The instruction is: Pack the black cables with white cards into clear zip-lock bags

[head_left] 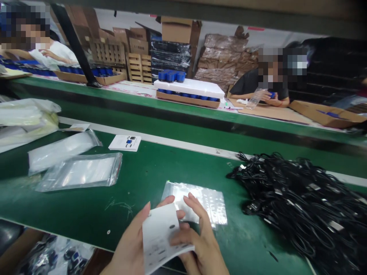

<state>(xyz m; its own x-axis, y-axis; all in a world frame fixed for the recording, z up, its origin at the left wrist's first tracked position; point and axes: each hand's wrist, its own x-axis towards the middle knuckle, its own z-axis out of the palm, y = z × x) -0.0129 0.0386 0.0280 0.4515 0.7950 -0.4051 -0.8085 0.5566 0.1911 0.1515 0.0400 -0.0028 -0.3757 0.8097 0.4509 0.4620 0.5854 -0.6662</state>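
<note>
My left hand (130, 240) and my right hand (199, 238) together hold a white printed leaflet (159, 238), folded or curled, at the near edge of the green workbench (86, 206). Just beyond my fingers lies a flat transparent plastic bag (197, 202), partly hidden by my right hand. To the right sits a large tangled heap of black cables (298, 202) with metal connectors. Two more transparent bags (80, 172) lie to the left, near a small white product card (124, 143).
A bundle of white-wrapped bags (25, 122) lies at the far left. A second green belt runs beyond a pale rail (172, 139). Across it, co-workers (258, 86) handle blue items near cardboard trays. Stacked boxes and pallets stand behind them. Below the near edge is a box of bagged items (54, 258).
</note>
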